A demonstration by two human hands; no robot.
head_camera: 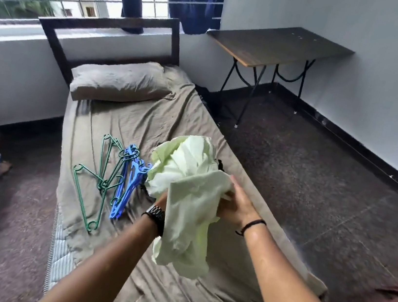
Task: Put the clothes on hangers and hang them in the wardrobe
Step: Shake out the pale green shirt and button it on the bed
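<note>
Pale green soft cotton garment [188, 190] bunched and held above the bed [125, 125], between both hands. Right hand [234, 207] grasps a fold at its side; left hand [161, 200] mostly hidden under cloth, grip cannot be told. Judged light, limp, non-slippery, shapeless until shaken out; best taken at collar or shoulder seams. Green wire hangers [98, 177] and blue plastic hangers [127, 181] lie just left of the left hand.

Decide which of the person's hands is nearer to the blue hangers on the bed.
Left. The left hand, under the pale green garment, is just right of the blue hangers; the right hand grips the garment's far side.
</note>
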